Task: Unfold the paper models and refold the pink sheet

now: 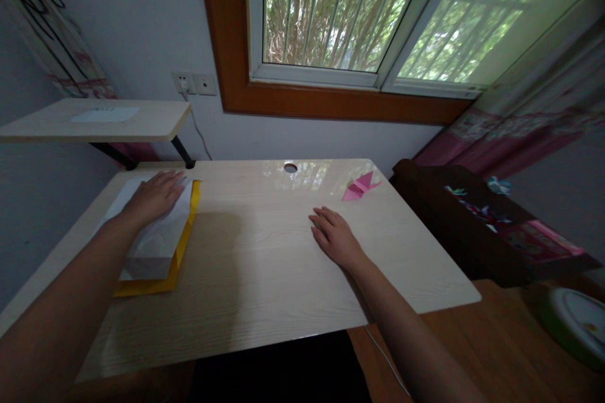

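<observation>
My left hand [154, 196] lies flat, palm down, on a stack of paper sheets in a clear wrapper [155, 239] at the left of the light wooden desk [265, 277]. A yellow sheet [182, 252] shows along the stack's right and near edges. My right hand [334, 236] rests palm down on the bare desk near the middle, fingers slightly spread, holding nothing. A folded pink paper crane [359, 186] sits beyond my right hand toward the desk's far right.
A cable hole [290, 167] is at the desk's far edge. A raised shelf [94, 119] with a white sheet stands at far left. A dark wooden cabinet [477, 227] with small items is at right, a window [359, 12] ahead, and a round green-white object [579, 324] at lower right.
</observation>
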